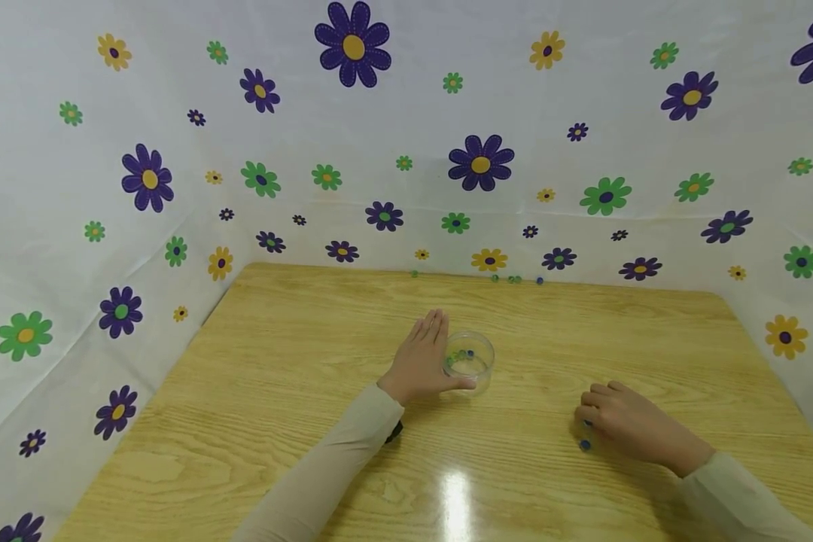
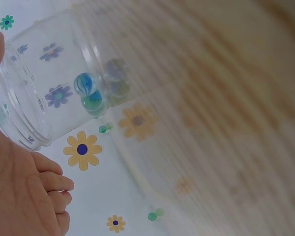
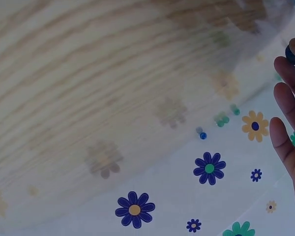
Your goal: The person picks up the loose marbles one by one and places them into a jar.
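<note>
A clear round jar [image 1: 486,374] stands upright on the table with several green and blue marbles [image 1: 460,355] at its bottom. My left hand [image 1: 416,364] rests against its left side, fingers straight and pointing away, the thumb stretched along the near side. In the left wrist view, the jar's rim [image 2: 32,105] lies between thumb and fingers. To the right, my right hand [image 1: 628,423] is low over the table and pinches a dark blue marble [image 3: 292,55] between thumb and fingertip. Another blue marble [image 1: 586,445] lies just in front of that hand.
Along the table's far edge lie several small marbles, among them a green marble [image 1: 414,274] and a blue marble [image 1: 540,281]. A white flower-print cloth [image 1: 406,113] rises behind and at both sides of the wooden table [image 1: 298,331].
</note>
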Demonstrator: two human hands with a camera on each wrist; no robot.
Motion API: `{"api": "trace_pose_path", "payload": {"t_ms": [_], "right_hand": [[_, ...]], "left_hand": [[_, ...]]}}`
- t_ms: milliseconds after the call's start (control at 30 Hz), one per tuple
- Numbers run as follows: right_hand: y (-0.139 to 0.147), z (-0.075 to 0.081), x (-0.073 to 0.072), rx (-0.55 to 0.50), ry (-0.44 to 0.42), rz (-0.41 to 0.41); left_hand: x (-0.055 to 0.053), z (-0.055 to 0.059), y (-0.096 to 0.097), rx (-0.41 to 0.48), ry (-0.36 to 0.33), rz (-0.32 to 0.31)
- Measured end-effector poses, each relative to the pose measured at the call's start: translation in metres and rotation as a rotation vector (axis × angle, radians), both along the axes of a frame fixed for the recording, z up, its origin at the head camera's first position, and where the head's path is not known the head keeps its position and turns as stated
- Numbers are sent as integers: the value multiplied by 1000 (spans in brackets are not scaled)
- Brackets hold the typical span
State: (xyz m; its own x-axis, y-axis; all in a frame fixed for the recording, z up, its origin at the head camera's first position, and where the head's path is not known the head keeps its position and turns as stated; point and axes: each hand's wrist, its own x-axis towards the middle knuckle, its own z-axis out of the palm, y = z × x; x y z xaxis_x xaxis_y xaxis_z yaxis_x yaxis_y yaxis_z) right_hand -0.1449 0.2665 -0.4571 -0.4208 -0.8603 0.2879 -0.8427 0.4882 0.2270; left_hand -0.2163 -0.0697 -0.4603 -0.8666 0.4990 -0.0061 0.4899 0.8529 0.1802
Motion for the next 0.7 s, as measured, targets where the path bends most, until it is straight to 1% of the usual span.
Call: {"api": "trace_pose_path", "payload": {"t_ms": [200, 467, 700], "right_hand": [[-3, 8, -5, -37, 36, 10], [-9, 23, -11, -56, 96, 2], [-15, 35, -20, -130, 116, 31]], "left_hand": [[-1, -4, 0, 0, 7, 0], [-1, -3, 0, -7, 0, 1], [-1, -2, 0, 2, -1, -6]]}}
